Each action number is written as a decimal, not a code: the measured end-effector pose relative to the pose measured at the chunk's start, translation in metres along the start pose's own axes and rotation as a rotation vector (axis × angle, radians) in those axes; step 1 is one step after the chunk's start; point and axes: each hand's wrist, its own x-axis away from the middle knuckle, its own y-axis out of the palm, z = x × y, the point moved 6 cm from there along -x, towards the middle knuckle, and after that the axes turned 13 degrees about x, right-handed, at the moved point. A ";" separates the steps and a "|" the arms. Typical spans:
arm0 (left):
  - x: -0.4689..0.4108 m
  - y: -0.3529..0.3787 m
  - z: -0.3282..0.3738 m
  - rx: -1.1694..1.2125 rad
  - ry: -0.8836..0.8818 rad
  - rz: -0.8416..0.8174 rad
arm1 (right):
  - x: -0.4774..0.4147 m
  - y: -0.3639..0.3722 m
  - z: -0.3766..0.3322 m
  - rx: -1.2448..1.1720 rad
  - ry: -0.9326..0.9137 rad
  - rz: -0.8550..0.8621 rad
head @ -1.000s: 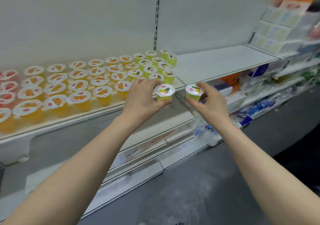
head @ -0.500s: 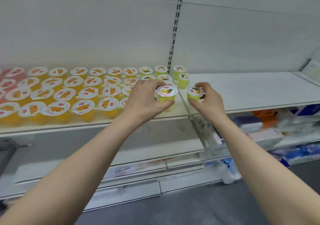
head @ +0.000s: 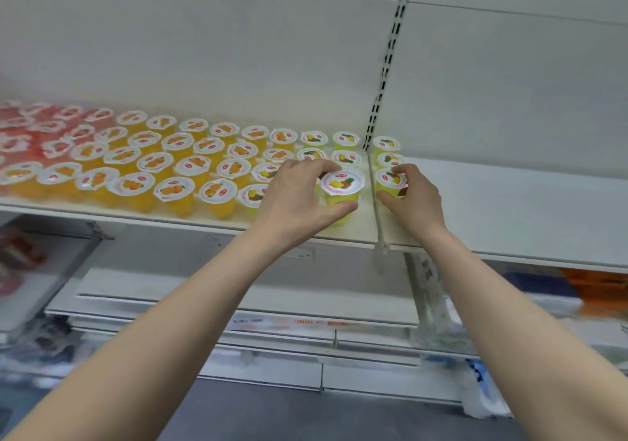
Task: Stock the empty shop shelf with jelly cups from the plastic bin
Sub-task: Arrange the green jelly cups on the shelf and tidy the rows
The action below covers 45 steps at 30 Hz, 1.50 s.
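My left hand [head: 295,199] grips a yellow-green jelly cup [head: 341,189] with a white lid, low over the front of the white shelf [head: 509,209] at the right end of the stocked rows. My right hand [head: 414,199] pinches a second yellow-green jelly cup [head: 389,182] just right of the shelf joint, in front of two more cups [head: 387,152]. Rows of orange and yellow jelly cups [head: 170,165] fill the shelf to the left, with red jelly cups [head: 27,135] at the far left. The plastic bin is out of view.
A slotted upright [head: 384,77] runs up the back wall behind the shelf joint. The right shelf section carries only the cups by the joint. Lower shelves [head: 238,304] hold packaged goods, blurred, with orange packs [head: 598,291] at the right. Grey floor lies below.
The view has swung left and closer to the shelf. Both hands have carried their cups forward and down, from in front of the shelf edge to over the shelf board.
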 end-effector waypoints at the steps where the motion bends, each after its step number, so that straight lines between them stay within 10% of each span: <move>1: 0.000 0.002 0.003 -0.007 0.004 -0.002 | -0.001 0.001 0.001 -0.002 -0.009 -0.001; 32: -0.037 0.125 0.034 -0.526 0.129 -0.251 | -0.015 -0.059 0.033 0.350 -0.339 -0.014; 45: -0.031 0.008 0.016 -0.582 0.237 0.044 | 0.000 -0.062 -0.044 0.551 -0.712 0.146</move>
